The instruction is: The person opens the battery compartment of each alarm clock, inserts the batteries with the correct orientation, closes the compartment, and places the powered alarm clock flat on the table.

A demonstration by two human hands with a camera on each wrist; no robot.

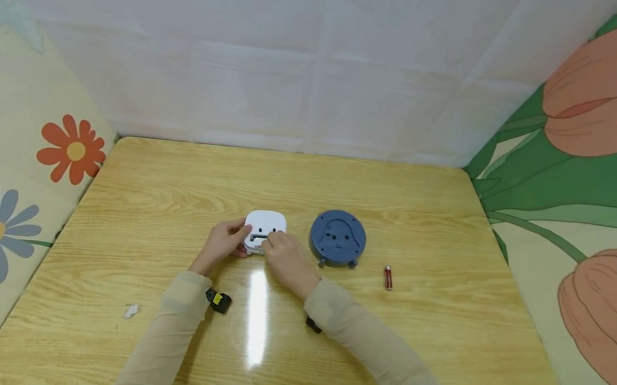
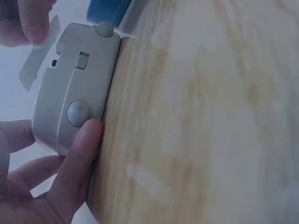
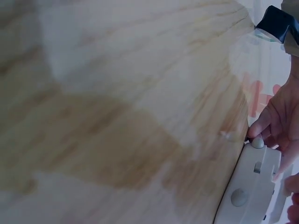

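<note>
A white rounded-square desk clock (image 1: 265, 218) lies back side up on the table, its slot-shaped battery compartment uncovered. Two round feet and a small switch show along its near edge in the left wrist view. My left hand (image 1: 223, 243) grips the clock's left side, thumb on top and fingers at the lower edge. Over the compartment, my right hand (image 1: 287, 260) pinches a thin white battery cover (image 2: 35, 65), tilted and slightly apart from the clock body. The head view mostly hides this cover behind the right fingers.
A round dark-blue clock (image 1: 339, 237) with two small feet lies back side up just right of the white one. Farther right is a red battery (image 1: 388, 278). A small white scrap (image 1: 132, 310) lies at the left front. A white wall covering (image 1: 292, 88) hangs behind the table.
</note>
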